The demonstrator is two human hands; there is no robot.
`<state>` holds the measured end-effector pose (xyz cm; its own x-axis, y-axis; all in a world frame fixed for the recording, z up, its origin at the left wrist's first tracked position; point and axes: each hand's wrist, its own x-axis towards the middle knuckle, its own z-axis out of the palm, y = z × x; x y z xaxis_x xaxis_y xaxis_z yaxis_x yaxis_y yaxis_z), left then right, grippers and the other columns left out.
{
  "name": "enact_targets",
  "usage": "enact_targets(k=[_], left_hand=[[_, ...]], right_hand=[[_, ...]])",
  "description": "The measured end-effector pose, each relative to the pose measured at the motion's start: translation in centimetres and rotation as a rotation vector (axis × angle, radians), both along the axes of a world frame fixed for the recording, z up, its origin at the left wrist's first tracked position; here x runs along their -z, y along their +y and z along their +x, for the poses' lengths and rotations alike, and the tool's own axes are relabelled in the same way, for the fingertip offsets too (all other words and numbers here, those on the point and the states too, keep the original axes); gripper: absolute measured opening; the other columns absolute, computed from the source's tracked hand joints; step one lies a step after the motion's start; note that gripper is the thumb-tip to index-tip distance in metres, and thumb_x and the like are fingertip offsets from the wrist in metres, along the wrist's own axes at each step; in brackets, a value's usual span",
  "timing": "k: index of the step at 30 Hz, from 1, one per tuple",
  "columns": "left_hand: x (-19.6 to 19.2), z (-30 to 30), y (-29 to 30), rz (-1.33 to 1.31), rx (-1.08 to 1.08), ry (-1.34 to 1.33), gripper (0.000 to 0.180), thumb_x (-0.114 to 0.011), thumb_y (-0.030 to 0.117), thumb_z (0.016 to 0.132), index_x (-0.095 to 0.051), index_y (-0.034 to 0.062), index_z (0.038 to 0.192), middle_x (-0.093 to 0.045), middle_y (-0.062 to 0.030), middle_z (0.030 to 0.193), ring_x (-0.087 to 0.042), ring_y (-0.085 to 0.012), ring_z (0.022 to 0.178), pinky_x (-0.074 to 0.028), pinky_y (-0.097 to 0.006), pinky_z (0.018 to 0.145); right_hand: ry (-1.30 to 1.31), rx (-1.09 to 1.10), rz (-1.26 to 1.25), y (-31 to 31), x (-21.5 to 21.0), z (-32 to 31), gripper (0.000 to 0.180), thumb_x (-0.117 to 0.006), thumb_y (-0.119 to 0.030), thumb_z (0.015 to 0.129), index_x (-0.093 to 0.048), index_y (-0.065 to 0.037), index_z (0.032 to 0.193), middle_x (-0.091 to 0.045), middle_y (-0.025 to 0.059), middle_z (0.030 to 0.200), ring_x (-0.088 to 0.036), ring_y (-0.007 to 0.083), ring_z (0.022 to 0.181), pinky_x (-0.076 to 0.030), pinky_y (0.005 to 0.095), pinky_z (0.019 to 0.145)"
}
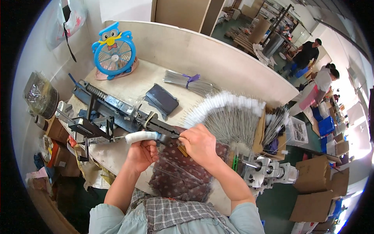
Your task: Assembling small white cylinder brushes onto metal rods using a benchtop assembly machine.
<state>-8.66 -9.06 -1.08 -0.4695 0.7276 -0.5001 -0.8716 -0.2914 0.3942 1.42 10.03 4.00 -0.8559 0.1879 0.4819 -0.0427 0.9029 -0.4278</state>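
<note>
My left hand (142, 155) is closed with curled fingers, right beneath a white-wrapped lever handle (141, 137); whether anything sits in its fingers is hidden. The handle belongs to a long dark metal bench machine (117, 107) lying diagonally across the table. At the machine's near right end, my right hand (199, 143) is closed in a pinch, its fingertips against the metal. What it pinches is too small to make out. Below both hands a brown polka-dot cloth (180, 177) covers the table edge. Beyond my right hand fans a large heap of thin metal wires with white tips (230, 117).
A blue cartoon-shaped fan (115, 56), a dark phone-like case (162, 99) and a wire bundle tied in purple (189, 81) stand or lie behind. Right of the table edge is a silver clamp-like machine (270, 171). Cardboard boxes (313, 175) stand right; people (306, 56) work farther off.
</note>
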Motion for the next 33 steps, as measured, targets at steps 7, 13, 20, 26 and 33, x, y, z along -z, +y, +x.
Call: enact_targets(k=[7, 13, 20, 26, 33], left_hand=[[-0.2, -0.2, -0.3, -0.067, 0.032, 0.022, 0.056, -0.041, 0.055, 0.092, -0.063, 0.0074, 0.073, -0.057, -0.002, 0.057, -0.05, -0.014, 0.052, -0.039, -0.03, 0.052], [-1.5, 4.1, 3.8, -0.586, 0.285, 0.85, 0.055, -0.055, 0.054, 0.083, -0.068, 0.002, 0.072, -0.063, -0.0091, 0.059, -0.062, -0.0223, 0.056, -0.048, -0.036, 0.053], [0.3, 3.1, 3.8, -0.989, 0.508, 1.271, 0.051, -0.069, 0.053, 0.07, -0.068, 0.0014, 0.064, -0.059, -0.0126, 0.054, -0.062, -0.0232, 0.054, -0.047, -0.034, 0.055], [1.9, 5.4, 4.8, -0.451, 0.22, 0.9, 0.033, -0.062, 0.031, 0.084, -0.063, -0.002, 0.083, -0.064, -0.0079, 0.076, -0.059, -0.0146, 0.066, -0.045, -0.027, 0.062], [2.7, 5.2, 5.3, -0.568, 0.249, 1.227, 0.011, -0.066, 0.008, 0.071, -0.056, 0.0025, 0.071, -0.058, -0.0046, 0.063, -0.056, -0.0133, 0.06, -0.046, -0.032, 0.054]], right_hand=[[-0.09, 0.076, 0.067, -0.3, -0.1, -0.5, 0.002, -0.069, -0.013, 0.069, -0.068, -0.011, 0.07, -0.063, 0.001, 0.067, -0.056, 0.0205, 0.072, -0.048, 0.0327, 0.062], [-0.106, 0.072, 0.057, 0.0, -0.3, -0.6, 0.002, -0.069, -0.013, 0.069, -0.068, -0.011, 0.069, -0.063, 0.0009, 0.068, -0.056, 0.0209, 0.073, -0.048, 0.0327, 0.063], [-0.073, -0.015, 0.114, 0.6, 0.5, 0.1, 0.011, -0.069, -0.013, 0.07, -0.067, -0.01, 0.08, -0.062, 0.0016, 0.075, -0.056, 0.0214, 0.077, -0.047, 0.0331, 0.066], [0.119, -0.022, 0.16, 1.0, -1.3, 4.8, 0.025, -0.065, -0.006, 0.07, -0.064, -0.007, 0.094, -0.061, 0.0032, 0.083, -0.057, 0.0217, 0.072, -0.048, 0.0309, 0.061], [-0.097, -0.056, 0.14, 3.2, 6.3, 7.0, 0.037, -0.055, 0.0, 0.073, -0.06, -0.005, 0.11, -0.06, 0.0105, 0.102, -0.064, 0.0255, 0.08, -0.052, 0.0347, 0.068]])
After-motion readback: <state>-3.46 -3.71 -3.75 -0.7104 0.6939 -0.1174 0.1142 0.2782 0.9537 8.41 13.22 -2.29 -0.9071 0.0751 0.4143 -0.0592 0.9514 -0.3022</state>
